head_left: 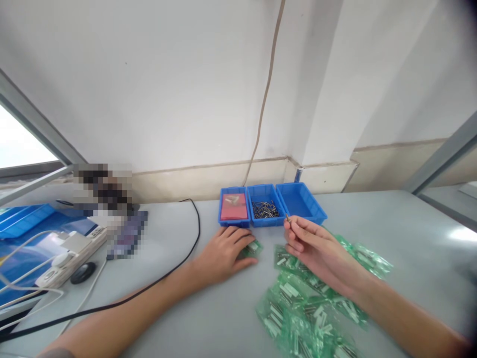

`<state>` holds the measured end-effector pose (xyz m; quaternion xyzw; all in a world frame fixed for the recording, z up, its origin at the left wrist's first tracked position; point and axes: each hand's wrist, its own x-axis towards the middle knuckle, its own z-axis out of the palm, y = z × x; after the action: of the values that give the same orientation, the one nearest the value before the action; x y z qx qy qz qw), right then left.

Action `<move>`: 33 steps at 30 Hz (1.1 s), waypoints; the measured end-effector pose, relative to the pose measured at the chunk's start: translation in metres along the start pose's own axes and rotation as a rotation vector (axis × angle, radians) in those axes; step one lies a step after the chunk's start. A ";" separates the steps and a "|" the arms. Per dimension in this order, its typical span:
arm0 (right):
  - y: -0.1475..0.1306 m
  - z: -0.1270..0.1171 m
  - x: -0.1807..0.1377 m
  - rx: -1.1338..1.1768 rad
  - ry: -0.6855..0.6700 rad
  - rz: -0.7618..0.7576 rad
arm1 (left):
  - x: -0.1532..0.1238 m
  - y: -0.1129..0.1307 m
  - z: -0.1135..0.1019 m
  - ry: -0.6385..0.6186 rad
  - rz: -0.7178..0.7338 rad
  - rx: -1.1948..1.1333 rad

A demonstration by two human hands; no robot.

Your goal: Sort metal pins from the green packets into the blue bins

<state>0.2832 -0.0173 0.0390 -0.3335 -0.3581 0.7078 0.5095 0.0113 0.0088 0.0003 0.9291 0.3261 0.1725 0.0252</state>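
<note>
Metal piece [288, 218] is poking up from the right hand [315, 242], whose grip is pinching it between thumb and fingers, near three blue bins [269, 222] lining the back edge of the bench [219, 318]. The left hand [226, 251] is covering part of a green packet [254, 247]; whether its grip is grasping, I cannot tell. Other green packets [292, 294] are lying toward the front edge.

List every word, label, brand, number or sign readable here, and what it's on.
None: no text is legible in this view.
Green plastic bags: too blurred to read any print.
Small metal part in the right hand: too small for any marking.
Blue bins: no readable lettering.
White power strip: any markings too small.
</note>
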 end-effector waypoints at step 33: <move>0.011 -0.021 0.014 -0.538 0.227 -0.261 | -0.002 -0.003 0.003 0.086 0.115 0.018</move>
<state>0.2922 -0.0032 0.0174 -0.4845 -0.5128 0.4746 0.5263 0.0092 0.0099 -0.0035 0.9383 0.2744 0.2105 -0.0071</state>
